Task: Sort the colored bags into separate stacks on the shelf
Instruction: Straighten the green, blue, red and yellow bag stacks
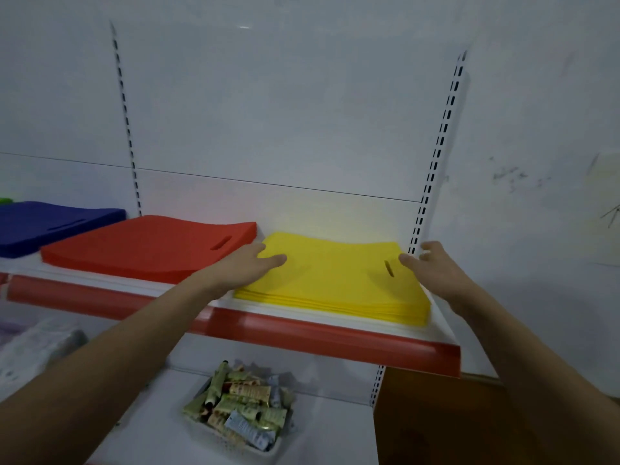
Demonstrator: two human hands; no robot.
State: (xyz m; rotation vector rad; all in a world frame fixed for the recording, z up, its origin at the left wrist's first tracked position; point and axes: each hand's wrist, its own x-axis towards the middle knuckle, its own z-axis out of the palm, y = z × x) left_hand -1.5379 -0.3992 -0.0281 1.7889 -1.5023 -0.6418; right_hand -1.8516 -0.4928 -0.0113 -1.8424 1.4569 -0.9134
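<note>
- Currently, three separate stacks of colored bags lie flat on the shelf [335,322], a white board with a red front edge strip.
- Yellow stack [335,276]: placed at the right end of the shelf, its front edge close to the shelf's front edge; a handle slot shows near its right side.
- Red stack [147,248]: placed just beside the yellow stack, toward the middle of the shelf; a handle slot shows near its right rear corner.
- Blue stack [50,226]: placed at the left end of the visible shelf, just beside the red stack.
- Left hand [248,263]: rests on the left rear part of the yellow stack, fingers extended and flat; nothing is gripped.
- Right hand [432,263]: positioned at the right edge of the yellow stack, fingers loosely spread with the tips at the stack's edge; nothing is gripped.
- Lower shelf: a white basket [231,441] filled with small tubes [241,404] stands below the yellow stack.
- Slotted uprights [436,156] run up the white back panel behind the stacks.
</note>
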